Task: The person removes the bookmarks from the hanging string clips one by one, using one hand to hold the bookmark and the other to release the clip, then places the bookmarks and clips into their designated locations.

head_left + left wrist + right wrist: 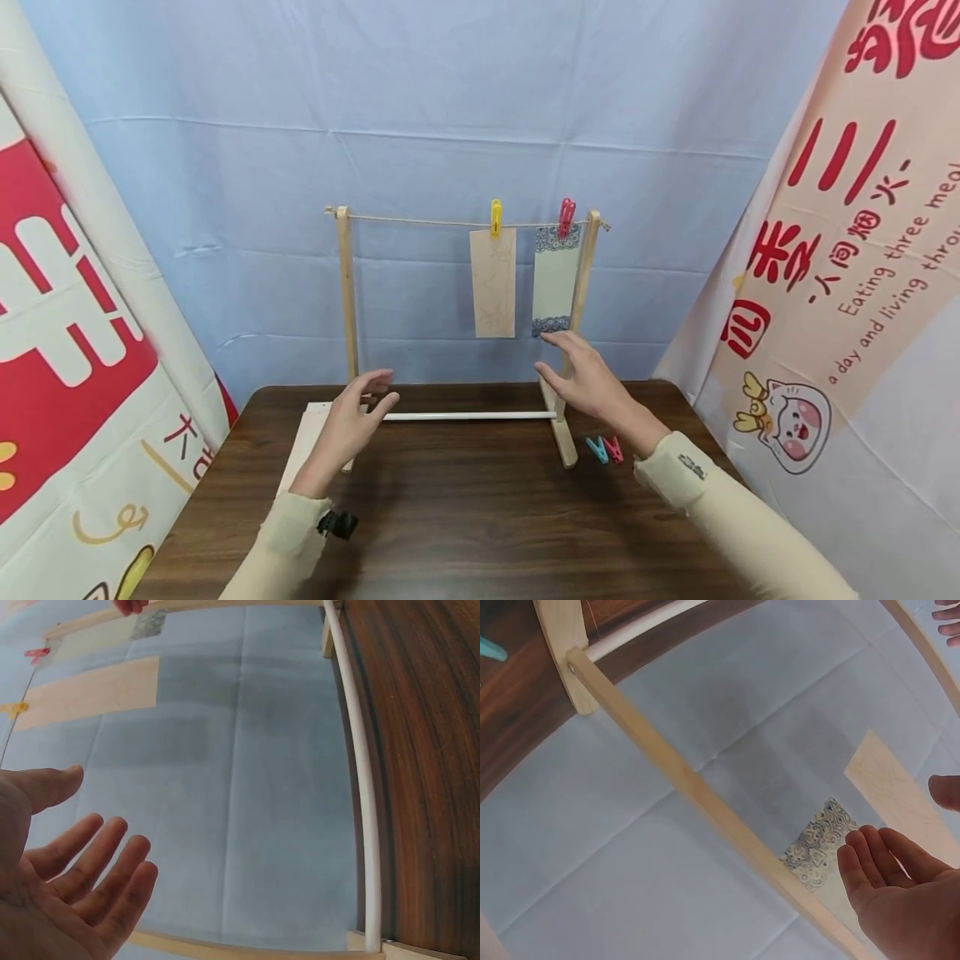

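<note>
Blue cloth hangs as a backdrop behind a dark wooden table (465, 517), with printed banners at either side, and a small wooden drying rack (347, 333) stands toward the table's far edge. I take that rack as my landmark.

Just left of the rack's left post lies a pale board (303, 442), flat on the table. The left hand (352, 421) hovers in front of that post, near the white bottom rod (468, 415), fingers loose and spread, gripping nothing; the left wrist view shows the palm bare.

Along the rack's top string (420, 221), right of centre, a yellow clip (496, 218) pins a tan card (493, 283). Next to it, close against the right post, a red clip (566, 218) pins a pale green bookmark (556, 283) with blue patterned ends. Both hang straight.

The right hand (585, 379) is raised just under the bookmark's lower end, fingers extended and released, holding nothing; whether a fingertip touches the paper I cannot tell. On the table right of the rack's right foot lie two spare clips, one blue (597, 450) and one red (613, 448), side by side.

My reading is that the hanging of the second piece is just finished and both hands are free. A further piece would seem to call for picking up the board beside the left post and one spare clip, then pinning along the open stretch of string.
</note>
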Motion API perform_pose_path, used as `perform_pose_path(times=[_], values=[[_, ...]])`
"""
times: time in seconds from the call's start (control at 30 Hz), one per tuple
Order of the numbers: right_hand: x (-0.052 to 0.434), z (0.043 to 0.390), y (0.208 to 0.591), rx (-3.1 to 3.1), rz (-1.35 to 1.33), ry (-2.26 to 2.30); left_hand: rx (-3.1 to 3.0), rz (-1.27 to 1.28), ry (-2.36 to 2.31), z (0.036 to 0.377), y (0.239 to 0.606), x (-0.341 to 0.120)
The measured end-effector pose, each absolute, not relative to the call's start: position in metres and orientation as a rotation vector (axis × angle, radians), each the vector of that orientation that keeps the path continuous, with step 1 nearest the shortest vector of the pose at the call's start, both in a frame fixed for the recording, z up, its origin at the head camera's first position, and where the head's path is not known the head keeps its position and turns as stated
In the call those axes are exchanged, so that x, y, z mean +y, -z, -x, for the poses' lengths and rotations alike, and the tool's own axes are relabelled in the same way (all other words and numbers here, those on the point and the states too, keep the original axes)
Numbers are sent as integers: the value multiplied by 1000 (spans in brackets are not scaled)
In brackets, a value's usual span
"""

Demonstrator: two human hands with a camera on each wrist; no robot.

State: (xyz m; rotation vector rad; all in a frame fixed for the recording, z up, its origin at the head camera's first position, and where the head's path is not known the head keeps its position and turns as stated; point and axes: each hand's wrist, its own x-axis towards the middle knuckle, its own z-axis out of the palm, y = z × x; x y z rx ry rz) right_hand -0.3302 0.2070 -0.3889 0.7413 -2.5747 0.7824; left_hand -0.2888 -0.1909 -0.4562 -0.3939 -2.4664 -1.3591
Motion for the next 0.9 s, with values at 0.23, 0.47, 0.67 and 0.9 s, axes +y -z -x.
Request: perform_pose_path(times=[0.23,0.47,0.67,0.9], values=[[203,334,374,-2561,-769,-781,-2466,414,1358,292,451,-188],[198,337,359,-2512,-796,-758,-2436,442,1373,300,443,-182],[196,338,351,-2463,-816,-762,-2403,500,1360,306,438,-175],[196,339,340,-2458,-846,-726,-2382,539,1409,310,437,-166]])
